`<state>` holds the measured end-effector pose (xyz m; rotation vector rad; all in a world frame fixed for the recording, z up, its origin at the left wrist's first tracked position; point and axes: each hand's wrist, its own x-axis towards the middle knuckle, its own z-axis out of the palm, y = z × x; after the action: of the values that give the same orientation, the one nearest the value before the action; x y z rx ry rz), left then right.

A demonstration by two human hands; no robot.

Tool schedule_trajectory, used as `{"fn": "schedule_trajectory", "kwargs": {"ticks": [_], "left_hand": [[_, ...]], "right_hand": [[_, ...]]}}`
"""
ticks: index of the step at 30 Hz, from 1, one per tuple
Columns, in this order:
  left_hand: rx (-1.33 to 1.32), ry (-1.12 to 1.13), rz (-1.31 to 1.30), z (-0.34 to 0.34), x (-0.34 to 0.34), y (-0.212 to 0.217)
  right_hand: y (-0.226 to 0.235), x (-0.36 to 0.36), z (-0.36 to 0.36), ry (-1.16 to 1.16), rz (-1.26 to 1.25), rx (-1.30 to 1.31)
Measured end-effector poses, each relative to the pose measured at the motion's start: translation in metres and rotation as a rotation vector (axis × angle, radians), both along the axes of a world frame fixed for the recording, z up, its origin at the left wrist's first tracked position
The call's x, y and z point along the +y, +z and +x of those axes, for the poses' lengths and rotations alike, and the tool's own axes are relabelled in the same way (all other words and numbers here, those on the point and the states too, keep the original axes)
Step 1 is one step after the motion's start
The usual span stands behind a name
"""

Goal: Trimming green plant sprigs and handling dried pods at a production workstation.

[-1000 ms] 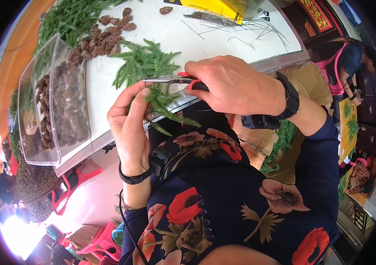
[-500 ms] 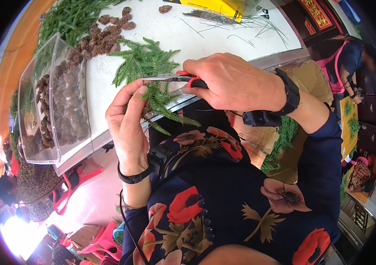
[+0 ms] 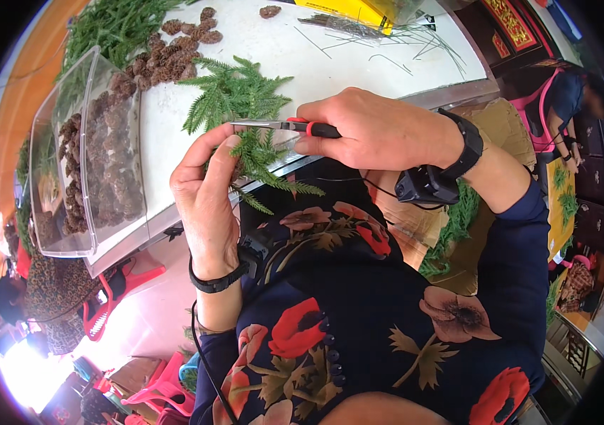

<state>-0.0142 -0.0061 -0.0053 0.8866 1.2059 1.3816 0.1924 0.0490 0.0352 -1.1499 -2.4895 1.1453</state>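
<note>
Workroom table: a glossy white tabletop (image 3: 266, 42) with a metal edge; the landmark is an open, clear plastic box (image 3: 84, 142) of brown pine cones at its left end.
Loose cones: a heap of small, brown, scaly pine cones (image 3: 167, 62) spills out just beyond the box's upper right, probably to be in easy reach.
Greenery: feathery green artificial fronds (image 3: 235, 92) lie flat to the right of the box.
Left hand: to the right of the box, the bare left hand (image 3: 206, 191) has thumb and forefinger pinched together on a bushy green sprig (image 3: 261, 152), seemingly to steady it over the table's near edge.
Right hand: farther right of the box, the bare right hand (image 3: 380, 131) is closed around long-nosed silver pliers (image 3: 266, 125) with red-and-black handles.
Plier tips: beside the left forefinger, apparently for close control; whether they grip anything is too small to tell.
Wires: thin dark-green wires (image 3: 429, 53) lie scattered, well apart from the box, far right.
</note>
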Motion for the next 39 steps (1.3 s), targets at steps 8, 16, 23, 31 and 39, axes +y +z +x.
{"fn": "schedule_trajectory", "kwargs": {"ticks": [8,16,23,31,39], "left_hand": [[0.031,0.001,-0.013,0.002,-0.001,0.001],[-0.017,-0.057,-0.079,0.002,-0.002,0.004],[-0.376,-0.265,-0.076,-0.007,0.004,0.001],[-0.023,-0.026,0.009,0.012,0.001,0.003],[0.109,-0.035,0.055,0.001,-0.006,0.003]], "right_hand": [[-0.004,-0.002,0.002,0.002,-0.011,0.007],[-0.012,-0.002,0.004,-0.048,0.461,-0.095],[0.013,-0.008,-0.011,-0.125,1.278,-0.607],[0.024,-0.004,-0.003,-0.093,1.301,-0.430],[0.014,0.007,0.004,0.015,0.330,-0.138]]}}
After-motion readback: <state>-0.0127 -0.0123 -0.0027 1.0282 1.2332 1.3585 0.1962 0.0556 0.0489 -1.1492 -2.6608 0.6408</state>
